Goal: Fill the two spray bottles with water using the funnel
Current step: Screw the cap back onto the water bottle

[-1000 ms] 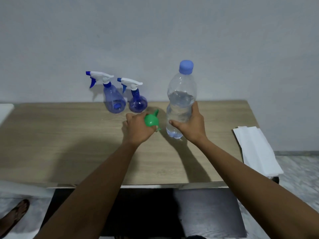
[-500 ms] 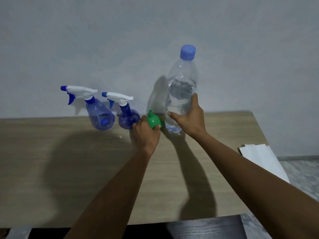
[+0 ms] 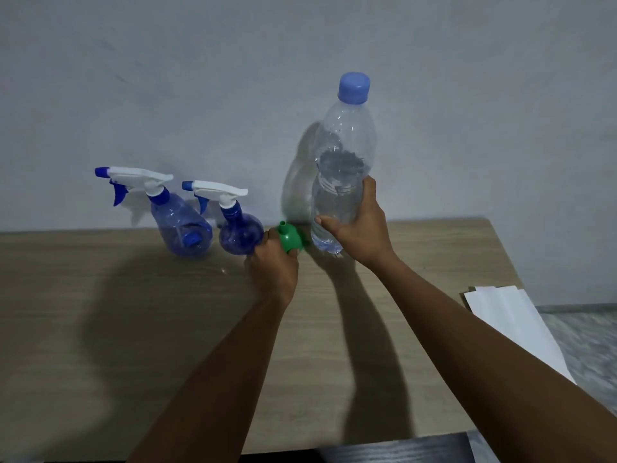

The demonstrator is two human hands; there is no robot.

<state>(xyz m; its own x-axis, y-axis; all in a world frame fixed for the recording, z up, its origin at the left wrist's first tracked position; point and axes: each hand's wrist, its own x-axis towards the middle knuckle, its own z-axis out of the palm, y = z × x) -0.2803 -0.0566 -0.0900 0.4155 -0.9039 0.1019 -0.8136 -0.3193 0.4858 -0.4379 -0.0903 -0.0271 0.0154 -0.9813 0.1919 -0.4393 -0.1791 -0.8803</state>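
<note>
Two blue spray bottles with white trigger heads stand by the wall on the wooden table: the larger spray bottle on the left, the rounder spray bottle to its right. My left hand grips a small green funnel with its spout pointing up, just right of the round bottle. My right hand is wrapped around the lower half of a clear water bottle with a blue cap on, roughly half full, held upright at the table's back edge.
A stack of white paper or cloth lies at the table's right edge. The grey wall rises directly behind the bottles. A dark surface shows below the table's front edge.
The view has shifted closer and to the right. Both hands moved toward the wall, the left with the funnel ending beside the round spray bottle, the right holding the water bottle.
</note>
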